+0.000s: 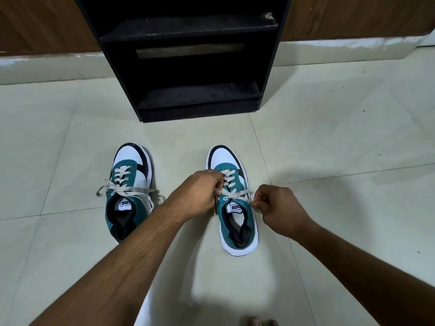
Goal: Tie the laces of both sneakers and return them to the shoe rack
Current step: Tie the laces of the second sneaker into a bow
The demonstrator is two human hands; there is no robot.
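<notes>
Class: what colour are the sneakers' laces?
Off-white or cream laces, clearest on the right sneaker in the head view.

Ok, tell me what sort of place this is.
Probably a home entryway or room corner: a black shoe rack stands against a wood-panelled wall on a pale tiled floor.

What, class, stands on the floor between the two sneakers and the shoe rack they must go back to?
Nothing visible. Bare tile floor lies between the left sneaker, the right sneaker and the black shoe rack; its lower shelves look empty. Both hands pinch the right sneaker's laces.
</notes>
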